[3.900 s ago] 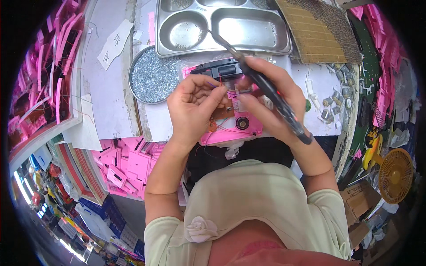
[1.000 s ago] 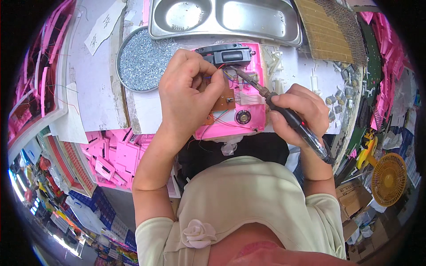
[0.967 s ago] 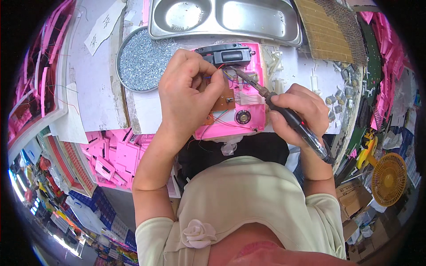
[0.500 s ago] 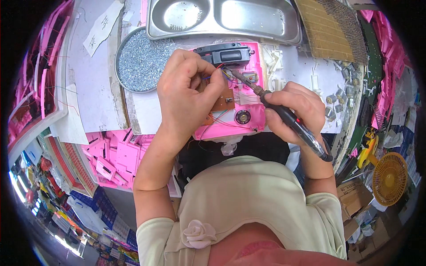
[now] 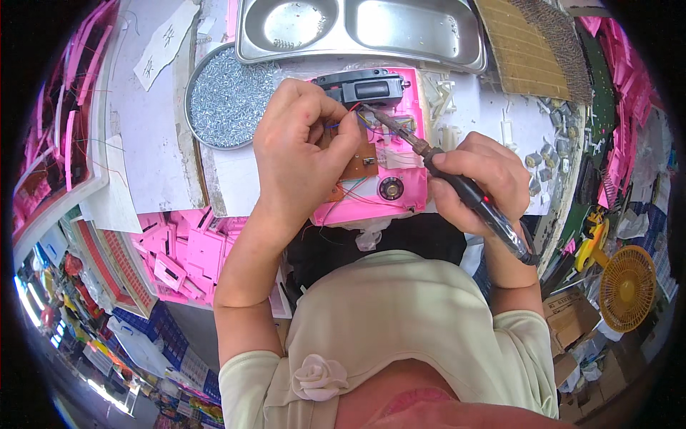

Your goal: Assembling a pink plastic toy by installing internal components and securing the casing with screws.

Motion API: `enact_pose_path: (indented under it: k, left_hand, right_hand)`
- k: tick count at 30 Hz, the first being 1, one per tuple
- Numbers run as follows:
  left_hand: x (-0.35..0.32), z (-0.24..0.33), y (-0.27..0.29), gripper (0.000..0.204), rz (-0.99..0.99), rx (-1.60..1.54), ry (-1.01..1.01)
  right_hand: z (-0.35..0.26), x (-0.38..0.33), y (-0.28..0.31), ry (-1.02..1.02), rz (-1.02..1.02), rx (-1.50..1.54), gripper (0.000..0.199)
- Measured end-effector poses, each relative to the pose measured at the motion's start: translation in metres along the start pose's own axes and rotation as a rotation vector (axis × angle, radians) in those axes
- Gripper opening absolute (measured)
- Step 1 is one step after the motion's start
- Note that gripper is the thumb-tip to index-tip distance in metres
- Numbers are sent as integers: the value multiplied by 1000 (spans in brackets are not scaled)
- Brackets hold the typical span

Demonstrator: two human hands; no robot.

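Observation:
In my right hand (image 5: 486,182) is a soldering iron (image 5: 468,193) with a black handle, its tip pointing up and left to thin wires beside a black plastic module (image 5: 371,89). My left hand (image 5: 304,136) is closed in a pinch at those wires; a red wire (image 5: 354,106) shows by its fingertips. Under both hands lies an open pink plastic casing (image 5: 371,208). Inside it are a brown circuit board (image 5: 366,164), partly behind my left hand, and a round dark part (image 5: 391,188) with a pale centre. Whether the iron's tip touches a wire I cannot tell.
A round tray of small screws (image 5: 232,96) stands on the left, and a two-bowl metal tray (image 5: 407,64) at the back. Pink plastic pieces (image 5: 193,254) are heaped at lower left. Small metal parts (image 5: 549,154) and white plastic parts (image 5: 446,96) lie to the right, near cardboard (image 5: 525,50).
The soldering iron and my right hand have shifted slightly, with the iron's tip moving a little to the left. My left hand stays in place.

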State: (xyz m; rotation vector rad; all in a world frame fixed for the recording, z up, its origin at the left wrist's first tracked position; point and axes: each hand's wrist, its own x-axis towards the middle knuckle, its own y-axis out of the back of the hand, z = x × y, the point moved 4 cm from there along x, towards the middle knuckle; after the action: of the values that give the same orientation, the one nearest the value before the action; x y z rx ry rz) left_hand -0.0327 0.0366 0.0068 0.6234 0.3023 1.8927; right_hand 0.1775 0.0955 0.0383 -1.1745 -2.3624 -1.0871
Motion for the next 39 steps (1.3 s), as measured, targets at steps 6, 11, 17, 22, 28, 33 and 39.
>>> enact_pose_path:
  k: [6, 11, 17, 22, 28, 33, 39]
  left_hand:
    - [3, 3, 1, 14, 19, 13, 18]
    - [2, 3, 0, 14, 33, -4, 16]
    - [1, 2, 0, 14, 38, -17, 11]
    - [2, 3, 0, 14, 40, -18, 14]
    - [2, 3, 0, 14, 47, -12, 1]
    - [2, 3, 0, 15, 46, -18, 7]
    - [2, 3, -1, 15, 54, -28, 14]
  right_hand:
    - [0, 3, -1, 10, 12, -5, 42]
    - [0, 5, -3, 48, 8, -69, 36]
    - [-3, 6, 1, 86, -57, -121, 37]
    - [-1, 2, 3, 55, -21, -49, 39]
    - [2, 1, 2, 47, -50, -38, 37]
    - [2, 3, 1, 24, -60, -34, 37]
    - [2, 2, 0, 19, -46, -31, 38]
